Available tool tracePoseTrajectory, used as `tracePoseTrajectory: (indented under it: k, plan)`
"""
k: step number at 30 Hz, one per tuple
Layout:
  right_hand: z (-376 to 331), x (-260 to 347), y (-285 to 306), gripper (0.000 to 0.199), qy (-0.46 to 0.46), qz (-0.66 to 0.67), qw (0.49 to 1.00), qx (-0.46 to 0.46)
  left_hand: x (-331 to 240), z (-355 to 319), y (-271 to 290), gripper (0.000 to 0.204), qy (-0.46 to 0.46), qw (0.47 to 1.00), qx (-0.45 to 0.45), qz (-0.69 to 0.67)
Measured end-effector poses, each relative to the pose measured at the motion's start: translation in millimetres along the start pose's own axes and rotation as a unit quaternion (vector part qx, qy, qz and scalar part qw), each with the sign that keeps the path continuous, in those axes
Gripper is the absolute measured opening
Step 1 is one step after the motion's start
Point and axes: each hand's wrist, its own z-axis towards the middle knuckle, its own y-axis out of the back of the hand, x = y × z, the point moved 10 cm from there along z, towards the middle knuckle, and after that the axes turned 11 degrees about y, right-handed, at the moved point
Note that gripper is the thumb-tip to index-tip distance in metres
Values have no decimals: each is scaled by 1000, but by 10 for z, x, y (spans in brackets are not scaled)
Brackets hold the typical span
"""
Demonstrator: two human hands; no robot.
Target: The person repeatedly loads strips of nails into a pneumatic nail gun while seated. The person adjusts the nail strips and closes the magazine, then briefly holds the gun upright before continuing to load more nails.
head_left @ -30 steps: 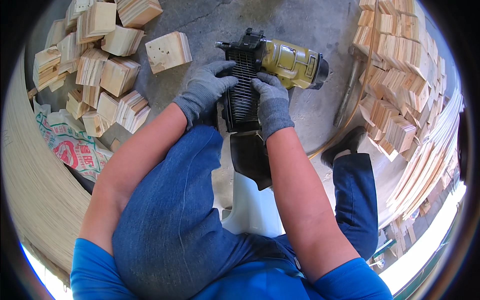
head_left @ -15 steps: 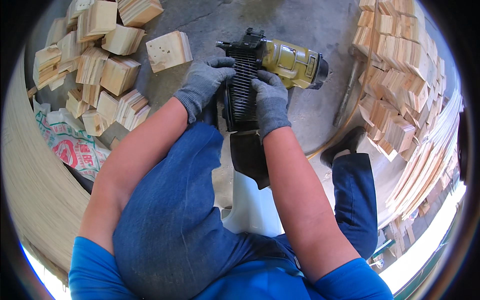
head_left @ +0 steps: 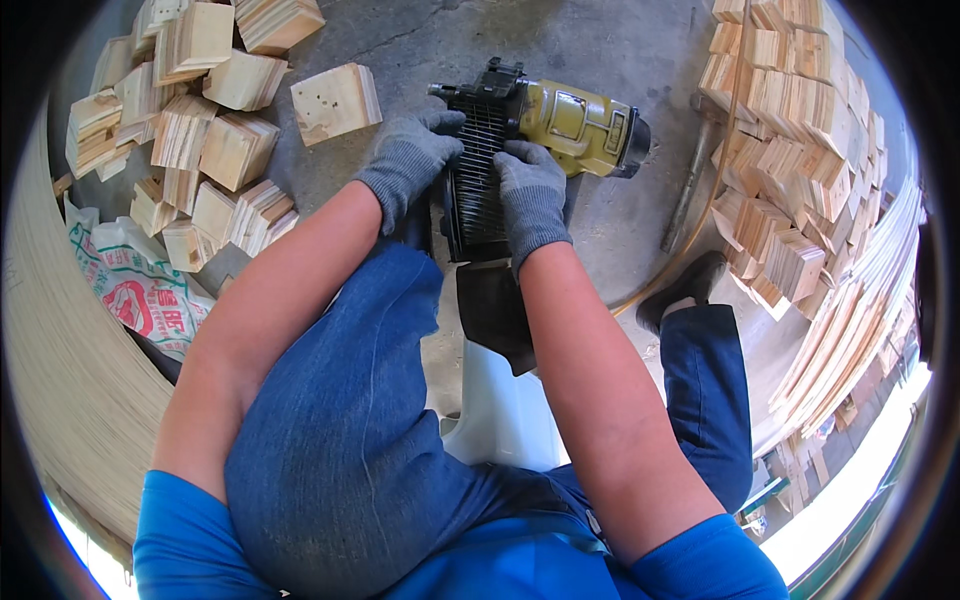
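Note:
A nail gun (head_left: 568, 118) with a yellow-green body and black end cap lies on its side in front of me. Its black magazine stands open, and a coil of nails (head_left: 478, 195) shows as rows of thin metal shanks. My left hand (head_left: 412, 158), in a grey knitted glove, grips the coil's left edge, thumb and forefinger pressed against it. From the right, my right hand (head_left: 532, 190), gloved alike, pinches the coil's other edge; its lower fingers are partly hidden. The black magazine cover (head_left: 495, 312) hangs down toward my lap, between my forearms.
Wooden blocks (head_left: 240, 150) are heaped at the left, with a single block (head_left: 335, 103) lying apart. More blocks (head_left: 790, 150) are stacked at the right, beside a metal pipe (head_left: 690, 190) and a thin hose (head_left: 735, 110). A printed sack (head_left: 140, 290) lies left; a white seat (head_left: 500, 410) is beneath me.
Both hands and the nail gun appear shifted very slightly left in the picture, as does the scene around them. The grip on the nails looks much the same.

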Motion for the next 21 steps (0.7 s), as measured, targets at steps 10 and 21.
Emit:
tracePoseTrajectory:
  k: [10, 21]
  plan:
    - [-87, 241, 19, 39, 48, -152, 987, 28, 83, 80, -36, 49, 7, 996, -7, -89]
    - [-2, 326, 32, 27, 53, -195, 979, 16, 82, 82, -16, 49, 25, 996, -20, -88]
